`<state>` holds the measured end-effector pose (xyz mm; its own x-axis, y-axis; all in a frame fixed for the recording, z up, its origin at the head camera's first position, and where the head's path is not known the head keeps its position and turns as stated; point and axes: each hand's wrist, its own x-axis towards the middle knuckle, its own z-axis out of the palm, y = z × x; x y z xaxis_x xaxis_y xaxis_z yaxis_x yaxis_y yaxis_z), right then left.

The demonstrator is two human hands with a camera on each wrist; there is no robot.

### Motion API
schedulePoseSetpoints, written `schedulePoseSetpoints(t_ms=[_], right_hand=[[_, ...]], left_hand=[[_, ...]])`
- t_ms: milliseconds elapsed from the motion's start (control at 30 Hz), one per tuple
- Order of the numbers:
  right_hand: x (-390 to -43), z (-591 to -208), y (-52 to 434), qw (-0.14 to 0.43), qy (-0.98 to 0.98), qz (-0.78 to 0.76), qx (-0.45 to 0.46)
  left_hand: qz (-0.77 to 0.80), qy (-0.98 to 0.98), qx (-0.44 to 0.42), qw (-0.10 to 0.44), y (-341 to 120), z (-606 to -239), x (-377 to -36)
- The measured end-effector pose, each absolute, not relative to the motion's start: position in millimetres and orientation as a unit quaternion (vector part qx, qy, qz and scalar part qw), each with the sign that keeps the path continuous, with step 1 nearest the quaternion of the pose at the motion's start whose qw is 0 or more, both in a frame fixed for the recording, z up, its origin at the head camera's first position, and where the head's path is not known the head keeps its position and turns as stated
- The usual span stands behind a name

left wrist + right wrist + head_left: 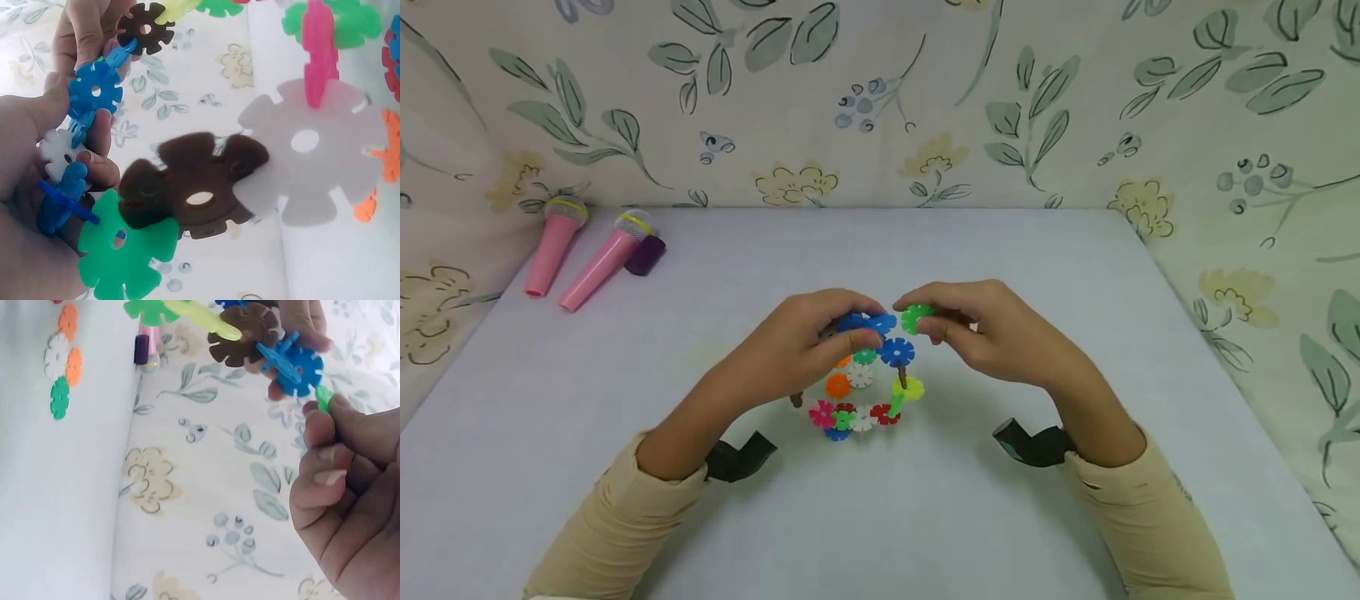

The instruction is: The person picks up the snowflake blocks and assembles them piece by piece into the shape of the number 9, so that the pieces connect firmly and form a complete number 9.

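A ring-shaped build of colourful notched plastic discs (pixel 861 392) stands on the grey table (pixel 925 517) between my hands. My left hand (pixel 857 333) grips the blue discs (pixel 861 322) at its top. My right hand (pixel 925 321) pinches a loose green disc (pixel 914 317) just right of those blue discs. The left wrist view shows my left hand (pixel 81 150) round blue discs (pixel 95 90), with green (pixel 122 253), brown (pixel 194 187) and white (pixel 312 150) discs hanging close. In the right wrist view my right hand (pixel 325 425) pinches the green disc (pixel 324 398) beside a blue disc (pixel 294 362).
Two pink toy microphones (pixel 553 246) (pixel 602 260) and a small purple object (pixel 645 254) lie at the table's back left. Floral cloth (pixel 880 100) walls the back and both sides. Black wrist straps (pixel 737 457) (pixel 1033 443) rest near my sleeves.
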<state>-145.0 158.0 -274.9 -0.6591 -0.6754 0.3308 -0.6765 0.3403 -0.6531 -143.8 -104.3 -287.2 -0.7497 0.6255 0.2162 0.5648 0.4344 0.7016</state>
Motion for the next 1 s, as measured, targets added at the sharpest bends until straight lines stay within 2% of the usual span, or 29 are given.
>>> schedulePoseSetpoints(t_ms=[233,833,1000], right_hand=[[-139.1,-273.0,152.6,0.012,-0.822,0.381,0.423],[-131.1,-273.3,144.8,0.031,-0.818,0.377,0.434],[-132.2,-278.0,141.3,0.006,-0.801,0.418,0.429]], left_hand=[[0.391,0.835,0.387,0.031,-104.2,-285.5,-141.0],[0.402,0.83,0.387,0.034,-102.1,-284.7,-136.4],[0.408,0.82,0.4,0.042,-102.7,-284.1,-137.1]])
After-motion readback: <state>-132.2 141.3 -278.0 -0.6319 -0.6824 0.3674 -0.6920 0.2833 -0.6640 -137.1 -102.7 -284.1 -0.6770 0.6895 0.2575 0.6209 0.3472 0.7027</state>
